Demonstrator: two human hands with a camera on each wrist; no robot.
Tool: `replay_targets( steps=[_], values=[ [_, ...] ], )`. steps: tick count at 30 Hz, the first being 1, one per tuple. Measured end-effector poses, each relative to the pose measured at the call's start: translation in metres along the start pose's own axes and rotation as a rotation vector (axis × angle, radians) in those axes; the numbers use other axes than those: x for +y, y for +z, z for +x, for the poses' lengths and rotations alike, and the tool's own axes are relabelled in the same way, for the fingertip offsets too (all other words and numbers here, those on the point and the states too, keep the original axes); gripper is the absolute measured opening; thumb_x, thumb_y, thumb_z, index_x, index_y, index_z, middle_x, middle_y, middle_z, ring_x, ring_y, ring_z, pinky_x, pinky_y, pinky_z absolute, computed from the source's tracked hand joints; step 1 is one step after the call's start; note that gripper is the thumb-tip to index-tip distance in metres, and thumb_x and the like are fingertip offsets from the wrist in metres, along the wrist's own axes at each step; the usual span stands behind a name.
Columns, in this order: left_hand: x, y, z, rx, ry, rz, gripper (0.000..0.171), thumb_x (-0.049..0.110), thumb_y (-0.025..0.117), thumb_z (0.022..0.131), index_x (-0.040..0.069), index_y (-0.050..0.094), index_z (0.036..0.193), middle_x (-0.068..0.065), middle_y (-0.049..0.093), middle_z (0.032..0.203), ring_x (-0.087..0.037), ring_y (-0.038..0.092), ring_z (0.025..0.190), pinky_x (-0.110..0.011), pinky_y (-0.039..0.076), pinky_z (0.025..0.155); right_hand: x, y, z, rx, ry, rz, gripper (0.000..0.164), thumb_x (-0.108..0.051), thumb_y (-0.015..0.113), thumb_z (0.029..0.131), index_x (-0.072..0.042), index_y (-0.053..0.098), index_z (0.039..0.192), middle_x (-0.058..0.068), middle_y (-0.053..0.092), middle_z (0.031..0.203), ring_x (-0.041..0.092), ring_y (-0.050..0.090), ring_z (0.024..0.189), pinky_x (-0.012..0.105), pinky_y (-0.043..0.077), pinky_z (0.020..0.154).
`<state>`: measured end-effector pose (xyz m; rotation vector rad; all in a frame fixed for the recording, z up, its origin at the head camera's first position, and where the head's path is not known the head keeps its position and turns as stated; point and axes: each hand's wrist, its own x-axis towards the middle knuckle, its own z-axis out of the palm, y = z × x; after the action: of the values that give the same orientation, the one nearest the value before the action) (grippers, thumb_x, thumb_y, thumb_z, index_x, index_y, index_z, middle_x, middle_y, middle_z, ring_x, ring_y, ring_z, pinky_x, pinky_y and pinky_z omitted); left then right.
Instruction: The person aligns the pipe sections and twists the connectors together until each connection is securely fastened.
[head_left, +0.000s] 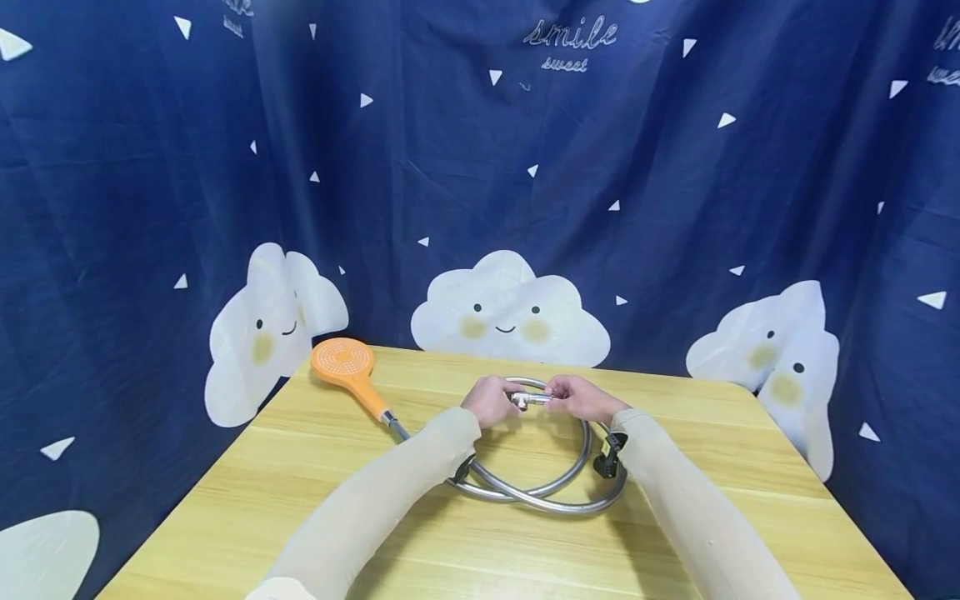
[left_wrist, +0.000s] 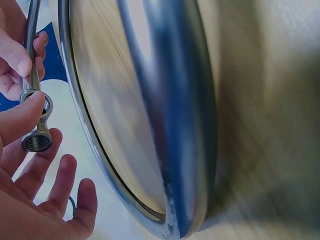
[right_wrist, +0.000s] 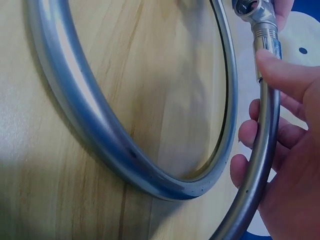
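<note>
My left hand (head_left: pixel 491 402) pinches a small silver tee fitting (left_wrist: pixel 37 137) between thumb and fingers, the other fingers spread loosely below it. A threaded opening on the fitting faces the left wrist camera. Facing it, my right hand (head_left: pixel 588 398) grips the end of a grey metallic shower hose (right_wrist: pixel 267 120), its thumb on the shiny end nut (right_wrist: pixel 265 45). In the right wrist view, hose end and fitting stand in line, with some thread visible between them. The hose loops down onto the table and runs left to an orange shower head (head_left: pixel 342 362).
The wooden table (head_left: pixel 300 500) carries the hose loops below both hands. A dark blue curtain (head_left: pixel 450 167) with white clouds and triangles hangs behind the table and at both sides. A black wrist device (head_left: pixel 607 457) sits at the right sleeve.
</note>
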<state>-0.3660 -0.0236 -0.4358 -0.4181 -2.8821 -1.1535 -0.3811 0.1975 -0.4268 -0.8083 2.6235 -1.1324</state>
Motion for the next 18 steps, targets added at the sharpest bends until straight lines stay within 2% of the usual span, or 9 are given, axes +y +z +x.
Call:
replay_targets(
  steps=[2,5,9,11,15,18],
  values=[
    [-0.0001,0.0002,0.0001,0.003,0.001,-0.003,0.049,0.007,0.084,0.075,0.023,0.075,0.120,-0.003,0.073,0.121,-0.021,0.064,0.108,-0.041,0.049,0.099,-0.0004,-0.0011,-0.0007,-0.009,-0.010,-0.012,0.012,-0.006,0.065,0.096,0.004,0.063,0.101,0.004,0.055,0.082,0.015,0.046,0.074,0.025,0.039,0.066],
    [0.0002,0.0001,-0.0004,0.004,-0.001,-0.004,0.048,0.007,0.084,0.075,0.023,0.076,0.120,-0.004,0.072,0.122,-0.021,0.063,0.108,-0.041,0.049,0.099,-0.0011,-0.0037,-0.0017,-0.031,-0.015,-0.047,0.020,-0.012,0.061,0.100,0.007,0.066,0.102,0.000,0.052,0.077,0.013,0.043,0.070,0.024,0.036,0.063],
    [0.0017,-0.0012,-0.0020,-0.008,-0.013,-0.009,0.048,0.008,0.084,0.077,0.023,0.075,0.121,-0.004,0.071,0.125,-0.021,0.063,0.111,-0.042,0.049,0.100,-0.0022,-0.0053,-0.0013,-0.040,0.031,-0.099,0.029,-0.021,0.056,0.104,0.006,0.069,0.104,-0.003,0.044,0.070,0.011,0.038,0.064,0.024,0.032,0.059],
    [0.0024,-0.0016,-0.0028,-0.013,-0.017,-0.007,0.048,0.009,0.084,0.077,0.024,0.075,0.122,-0.004,0.071,0.126,-0.021,0.062,0.112,-0.042,0.049,0.100,-0.0027,-0.0050,-0.0012,-0.038,0.051,-0.099,0.031,-0.024,0.056,0.104,0.004,0.070,0.104,-0.002,0.047,0.072,0.012,0.040,0.066,0.024,0.033,0.061],
    [0.0033,-0.0022,-0.0030,-0.014,-0.015,0.006,0.049,0.010,0.084,0.077,0.024,0.074,0.122,-0.004,0.071,0.126,-0.022,0.062,0.111,-0.041,0.049,0.098,-0.0031,-0.0028,-0.0014,-0.016,0.048,-0.040,0.022,-0.017,0.064,0.098,0.003,0.066,0.106,0.005,0.058,0.085,0.014,0.048,0.078,0.026,0.040,0.070],
    [0.0035,-0.0019,-0.0021,-0.007,-0.006,0.009,0.050,0.009,0.084,0.076,0.023,0.074,0.122,-0.004,0.071,0.124,-0.022,0.063,0.110,-0.041,0.049,0.098,-0.0027,-0.0015,-0.0016,0.001,0.020,0.002,0.013,-0.007,0.067,0.094,0.001,0.061,0.103,0.007,0.060,0.088,0.016,0.051,0.080,0.027,0.042,0.072]
  ],
)
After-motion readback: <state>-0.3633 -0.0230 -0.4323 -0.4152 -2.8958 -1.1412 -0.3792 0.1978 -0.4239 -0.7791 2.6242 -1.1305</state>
